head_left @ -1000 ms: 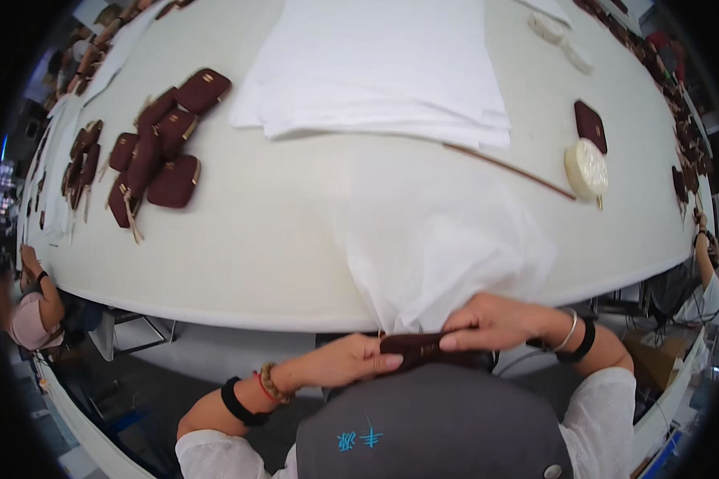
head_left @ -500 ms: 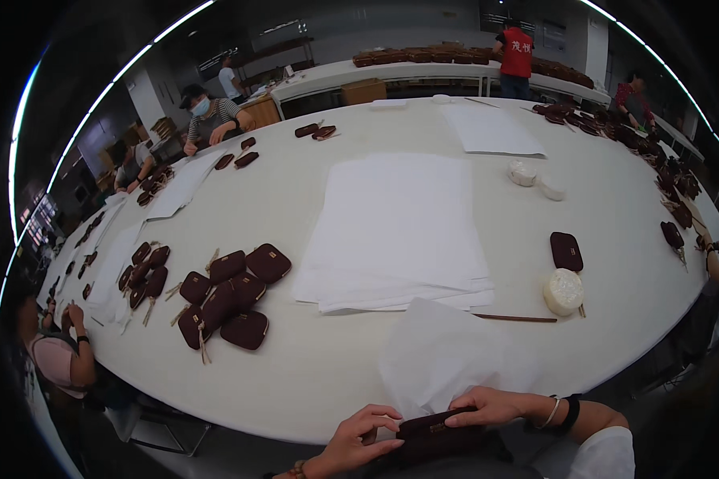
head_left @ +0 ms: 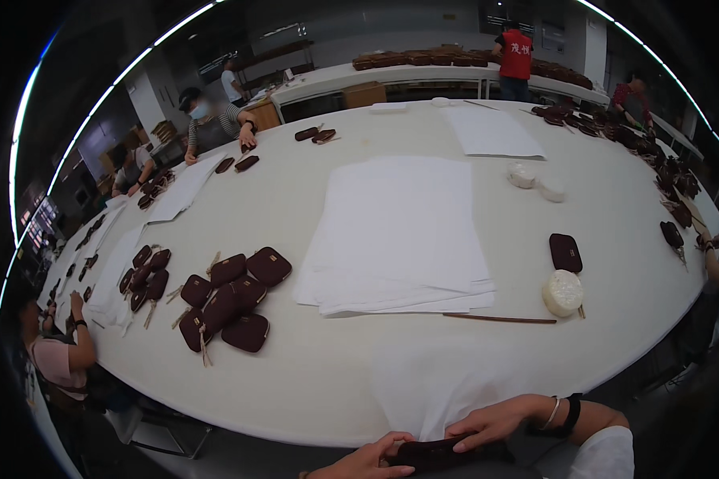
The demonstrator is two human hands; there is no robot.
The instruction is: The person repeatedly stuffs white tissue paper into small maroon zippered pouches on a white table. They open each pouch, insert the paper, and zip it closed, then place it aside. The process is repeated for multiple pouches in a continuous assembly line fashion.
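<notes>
Low at the table's near edge, a dark brown zip pouch [head_left: 427,455] is held between my two hands. My left hand [head_left: 367,461] grips its left end, fingers bent at the upper edge. From the other side my right hand [head_left: 491,423] closes over the top, its thumb lying along the pouch. A thin white paper sheet [head_left: 431,371] spreads on the table and runs down to the pouch between my hands. Whether its lower end is inside the pouch I cannot tell. The pouch's underside and some of my fingertips are hidden.
Ahead lies a stack of white paper [head_left: 395,231], with a thin brown stick [head_left: 499,318] before it. Several brown pouches [head_left: 220,307] are piled at left. A whitish roll [head_left: 563,293] touches another pouch [head_left: 566,252] at right. Co-workers [head_left: 212,128] sit around the table.
My hands and the pouch have dropped slightly toward the lower edge. The thin sheet has drawn down with them, uncovering more of the stick. A co-worker across has reached for a pouch.
</notes>
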